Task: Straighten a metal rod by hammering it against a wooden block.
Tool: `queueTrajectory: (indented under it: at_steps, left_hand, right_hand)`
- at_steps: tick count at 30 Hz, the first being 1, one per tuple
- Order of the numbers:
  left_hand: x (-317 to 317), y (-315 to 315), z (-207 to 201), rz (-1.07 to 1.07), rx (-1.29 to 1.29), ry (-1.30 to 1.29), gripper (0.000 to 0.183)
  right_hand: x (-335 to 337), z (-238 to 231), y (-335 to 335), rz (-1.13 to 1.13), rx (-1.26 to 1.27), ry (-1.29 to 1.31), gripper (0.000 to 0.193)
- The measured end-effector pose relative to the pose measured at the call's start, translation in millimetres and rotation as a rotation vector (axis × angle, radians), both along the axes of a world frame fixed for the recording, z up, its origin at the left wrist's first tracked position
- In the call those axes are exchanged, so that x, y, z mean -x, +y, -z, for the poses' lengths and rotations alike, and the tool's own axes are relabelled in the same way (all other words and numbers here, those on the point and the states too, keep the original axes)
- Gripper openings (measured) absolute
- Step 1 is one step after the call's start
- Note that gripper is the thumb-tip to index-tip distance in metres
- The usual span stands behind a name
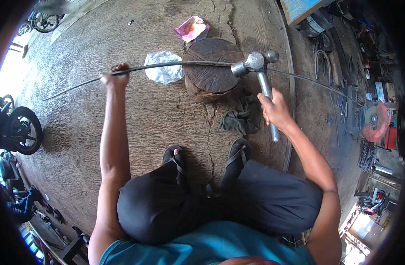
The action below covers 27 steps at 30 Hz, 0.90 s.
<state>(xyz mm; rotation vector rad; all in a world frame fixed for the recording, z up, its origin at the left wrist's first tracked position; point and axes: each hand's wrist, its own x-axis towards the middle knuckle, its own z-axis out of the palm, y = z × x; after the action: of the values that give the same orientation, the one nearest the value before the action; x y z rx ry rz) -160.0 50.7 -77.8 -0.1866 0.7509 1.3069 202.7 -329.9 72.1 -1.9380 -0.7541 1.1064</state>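
Observation:
My left hand [116, 76] is closed around a long, thin dark metal rod [154, 66] to the left of a round wood block [213, 81]. The rod crosses the top of the block and runs on to both sides, its ends curving downward in the picture. In my right hand [275, 108] is the handle of a ball-peen hammer [255, 62], all bare metal. Its head appears over the rod at the block's right edge; I cannot tell whether they touch.
Beside the block lie a white plastic bag [163, 75], a pink package [192, 29] and a dark cloth [240, 117]. A motorcycle wheel [24, 131] stands at the left. Tools and a red-guarded cutting machine [377, 121] crowd the right side. A blue-edged table [302, 9] is at the top.

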Motion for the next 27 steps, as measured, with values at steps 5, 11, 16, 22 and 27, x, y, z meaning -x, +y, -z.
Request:
queueTrajectory:
  at_steps: [5, 11, 16, 22, 27]
  left_hand:
    - [-6.9, 7.6, -15.8, -0.148, 0.062, -0.026, 0.05]
    - [59.4, 40.2, 1.6, -0.233, -0.074, -0.034, 0.06]
    - [88.6, 58.8, 5.0, -0.238, -0.139, 0.028, 0.048]
    - [83.8, 51.6, -0.6, -0.262, -0.017, 0.202, 0.031]
    - [52.8, 30.0, -5.6, -0.268, -0.029, 0.208, 0.046]
  right_hand:
    - [-11.0, -12.9, -4.0, 0.003, 0.025, 0.008, 0.019]
    - [-22.1, -43.8, -6.7, -0.11, 0.01, -0.59, 0.026]
    - [-8.6, -107.5, 10.9, -0.026, -0.241, -0.582, 0.018]
    - [29.4, -77.7, 56.9, -0.024, -0.536, -0.884, 0.018]
    - [24.8, -40.8, 52.7, -0.254, -0.084, -0.852, 0.016]
